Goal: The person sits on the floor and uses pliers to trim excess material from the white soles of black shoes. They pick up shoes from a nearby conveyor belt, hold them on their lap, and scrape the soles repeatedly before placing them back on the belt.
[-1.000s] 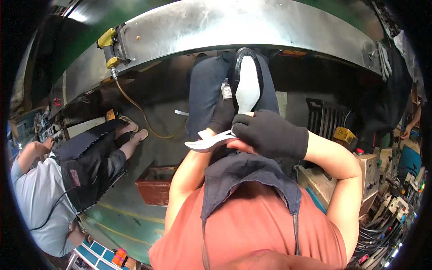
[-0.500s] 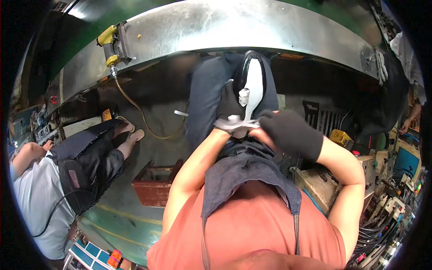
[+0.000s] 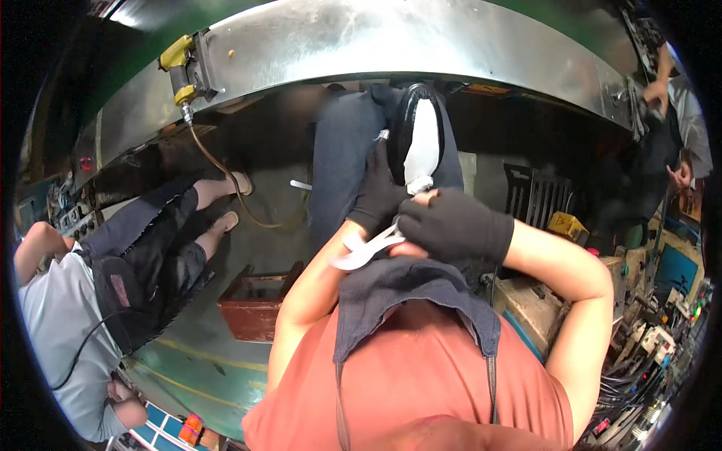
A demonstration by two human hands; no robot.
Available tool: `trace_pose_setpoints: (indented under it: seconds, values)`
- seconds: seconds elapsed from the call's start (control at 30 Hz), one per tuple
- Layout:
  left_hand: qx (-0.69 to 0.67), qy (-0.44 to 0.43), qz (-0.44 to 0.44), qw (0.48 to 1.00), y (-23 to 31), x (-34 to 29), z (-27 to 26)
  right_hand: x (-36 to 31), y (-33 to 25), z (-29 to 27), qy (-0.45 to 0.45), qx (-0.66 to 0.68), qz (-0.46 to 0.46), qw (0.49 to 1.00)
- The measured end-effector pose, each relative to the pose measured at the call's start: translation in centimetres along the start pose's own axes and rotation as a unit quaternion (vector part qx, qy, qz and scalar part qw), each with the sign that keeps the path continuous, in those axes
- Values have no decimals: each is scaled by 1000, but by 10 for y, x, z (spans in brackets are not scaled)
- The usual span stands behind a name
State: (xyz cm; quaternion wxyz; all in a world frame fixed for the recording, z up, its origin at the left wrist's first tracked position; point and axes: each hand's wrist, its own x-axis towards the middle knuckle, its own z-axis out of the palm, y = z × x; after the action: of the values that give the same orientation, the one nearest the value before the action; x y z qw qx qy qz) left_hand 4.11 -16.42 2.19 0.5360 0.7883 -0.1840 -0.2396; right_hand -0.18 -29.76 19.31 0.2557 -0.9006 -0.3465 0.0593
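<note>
A black shoe with a pale sole-shaped inner piece lies over my lap, its rounded end pointing away from me. My left hand, in a black fingerless glove, grips the shoe's left side. My right hand, gloved alike, is closed at the near end of the shoe. From it a pale, shiny curved thing with two arms sticks out to the left, over my left wrist; its kind is unclear. A crumpled whitish bit shows at my right fingertips.
A metal bench curves across the far side, with a yellow air tool and its hose at the left. A brown wooden stool stands at my left. Other people sit left and stand far right. A yellow box lies at right.
My right hand has moved nearer to me and a little left. The pale two-armed thing has swung down and left. The crumpled bit sits lower along the shoe.
</note>
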Motion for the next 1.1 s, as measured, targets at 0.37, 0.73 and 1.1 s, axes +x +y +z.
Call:
trace_pose_setpoints:
  seconds: [0.37,0.73,1.1]
  values:
    - [193,43,153,968,11,5,19,-50,46,-9,-59,-92,266,958]
    - [89,55,78,991,17,-5,25,-47,24,-29,-33,-94,135,986]
    - [27,25,54,998,16,-6,30,-79,42,9,69,-62,-14,996]
